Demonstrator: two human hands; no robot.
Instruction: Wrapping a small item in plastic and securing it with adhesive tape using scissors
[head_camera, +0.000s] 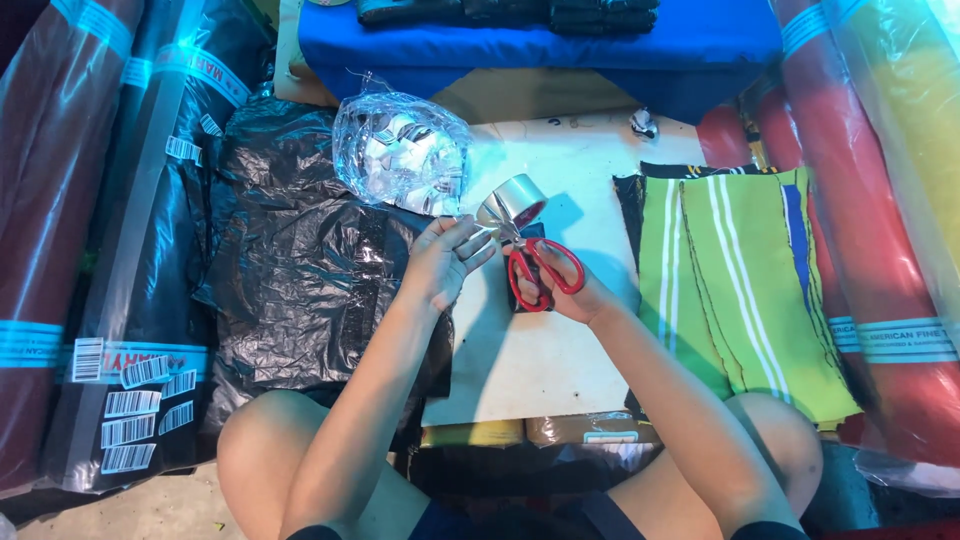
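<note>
My right hand (575, 295) grips red-handled scissors (540, 272), blades pointing up towards a roll of clear tape (512, 203). My left hand (445, 258) pinches the loose end of the tape just left of the blades. The roll hangs above a white board (530, 350). A small dark piece lies under the scissors, mostly hidden.
A clear plastic bag of paper pieces (402, 152) lies beside black plastic sheeting (290, 270). Green striped fabric pieces (740, 280) are stacked to the right. Wrapped fabric rolls (880, 200) line both sides; blue cloth (540, 45) lies at the far edge. My knees frame the near side.
</note>
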